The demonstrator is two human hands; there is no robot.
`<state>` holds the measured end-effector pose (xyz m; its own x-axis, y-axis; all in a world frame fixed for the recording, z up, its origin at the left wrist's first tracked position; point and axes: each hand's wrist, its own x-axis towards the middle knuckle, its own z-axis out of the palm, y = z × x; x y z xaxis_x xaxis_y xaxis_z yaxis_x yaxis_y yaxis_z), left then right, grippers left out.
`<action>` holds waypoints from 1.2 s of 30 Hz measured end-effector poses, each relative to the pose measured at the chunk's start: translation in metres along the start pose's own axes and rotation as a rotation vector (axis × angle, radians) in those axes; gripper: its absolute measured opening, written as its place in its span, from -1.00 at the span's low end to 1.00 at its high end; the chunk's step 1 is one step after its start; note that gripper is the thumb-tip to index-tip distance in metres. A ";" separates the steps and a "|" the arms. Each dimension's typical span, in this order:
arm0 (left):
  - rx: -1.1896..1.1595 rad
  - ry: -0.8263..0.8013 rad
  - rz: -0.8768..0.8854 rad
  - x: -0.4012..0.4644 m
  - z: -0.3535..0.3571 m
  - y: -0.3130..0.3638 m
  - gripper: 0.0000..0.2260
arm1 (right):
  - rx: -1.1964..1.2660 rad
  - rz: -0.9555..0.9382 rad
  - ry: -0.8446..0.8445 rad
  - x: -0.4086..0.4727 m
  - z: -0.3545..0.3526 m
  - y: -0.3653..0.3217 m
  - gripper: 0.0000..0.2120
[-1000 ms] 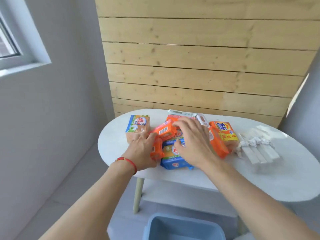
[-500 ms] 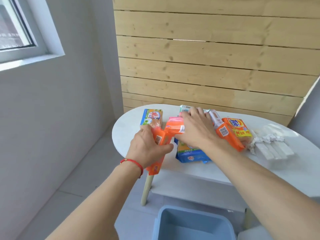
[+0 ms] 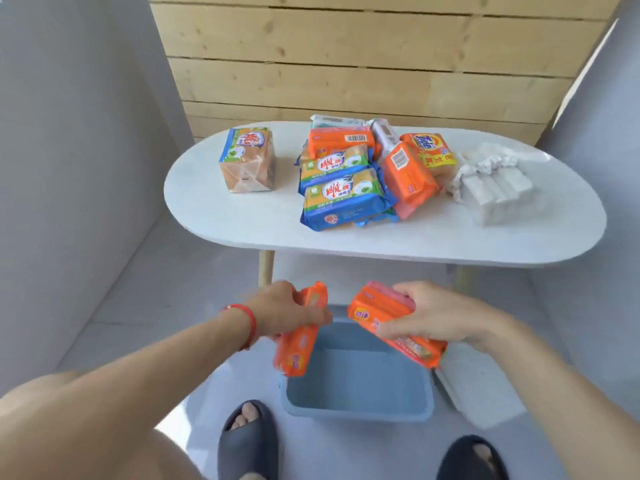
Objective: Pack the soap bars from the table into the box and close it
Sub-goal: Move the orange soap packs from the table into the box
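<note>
Overhead, the head camera is looking down on a white oval table (image 3: 221,216) standing on pale wooden legs against a wall of horizontal pine boards (image 3: 346,64), with grey walls closing in on both sides and a grey floor (image 3: 156,306) below. Remaining soap bars (image 3: 346,188) are lying in a loose heap at the table's middle: blue-and-yellow packs at the front, orange packs behind and to the right, and a yellow Tide pack (image 3: 429,150) at the far right of the heap. A brown wrapped block (image 3: 247,161) is sitting apart on the left, and a bundle of white wrapped bars (image 3: 495,188) is resting apart on the right. Below the table edge, the left hand (image 3: 287,313), with a red cord at the wrist, is closing around one orange soap pack (image 3: 298,351), holding it nearly upright. The right hand (image 3: 436,317) is gripping a second orange soap pack (image 3: 398,327), tilted. Both packs are hanging above the open blue box (image 3: 356,403) on the floor. A pale lid (image 3: 485,393) is lying just beside the box's right side. Two dark slippers (image 3: 247,445) are showing at the bottom.
</note>
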<state>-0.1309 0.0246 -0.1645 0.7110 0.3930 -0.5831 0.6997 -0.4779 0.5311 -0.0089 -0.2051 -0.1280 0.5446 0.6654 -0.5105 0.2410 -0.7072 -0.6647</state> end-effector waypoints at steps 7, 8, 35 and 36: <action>0.114 0.131 -0.331 0.042 0.091 -0.062 -0.26 | 0.093 0.337 0.023 0.066 0.102 0.088 -0.40; 0.040 0.133 -0.392 0.044 0.099 -0.070 -0.25 | 0.147 0.355 0.026 0.076 0.116 0.098 -0.37; -0.431 0.088 -0.639 0.049 0.122 -0.099 -0.29 | -0.227 0.331 -0.162 0.175 0.234 0.128 -0.59; -0.423 0.098 -0.644 0.048 0.122 -0.098 -0.29 | -0.211 0.334 -0.179 0.173 0.228 0.127 -0.63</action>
<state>-0.1732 -0.0053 -0.3193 0.1444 0.5684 -0.8100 0.9301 0.2014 0.3072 -0.0671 -0.1253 -0.4257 0.4770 0.4093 -0.7778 0.2440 -0.9118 -0.3302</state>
